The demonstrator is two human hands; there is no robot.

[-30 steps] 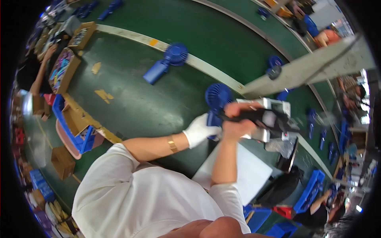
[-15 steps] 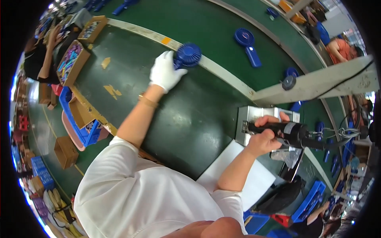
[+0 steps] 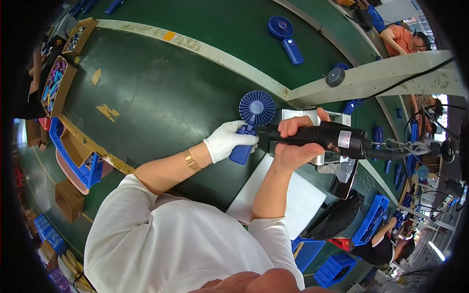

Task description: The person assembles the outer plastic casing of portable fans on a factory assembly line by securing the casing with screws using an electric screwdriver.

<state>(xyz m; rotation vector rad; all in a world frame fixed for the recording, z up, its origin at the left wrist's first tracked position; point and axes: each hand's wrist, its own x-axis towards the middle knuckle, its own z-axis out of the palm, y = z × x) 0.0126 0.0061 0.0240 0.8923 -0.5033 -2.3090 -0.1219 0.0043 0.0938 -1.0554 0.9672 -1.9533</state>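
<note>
My left hand (image 3: 225, 141), in a white glove, is closed around the handle of a blue handheld fan (image 3: 257, 106). The fan's round caged head points away from me, above the bench. Bare fingers of my right hand (image 3: 297, 154) wrap round a black electric screwdriver (image 3: 337, 138) lying nearly level. Its tip reaches the fan at the neck, just below the head; whether it touches a screw is too small to tell. A coiled cable and metal hook run off the tool's right end. Behind the screwdriver, a silver metal box (image 3: 289, 115) is partly hidden by my right hand.
A white sheet (image 3: 298, 198) lies beneath my right forearm. Beyond the pale rail (image 3: 220, 56), another blue fan (image 3: 288, 41) lies on the green belt. A slanted metal beam (image 3: 391, 75) crosses at right. Cardboard boxes of small parts (image 3: 61, 88) stand left. Other people sit farther off.
My left hand has brought the blue fan from the rail back toward me and to the screwdriver. My right hand has moved slightly left and up with the tool. The view has shifted.
</note>
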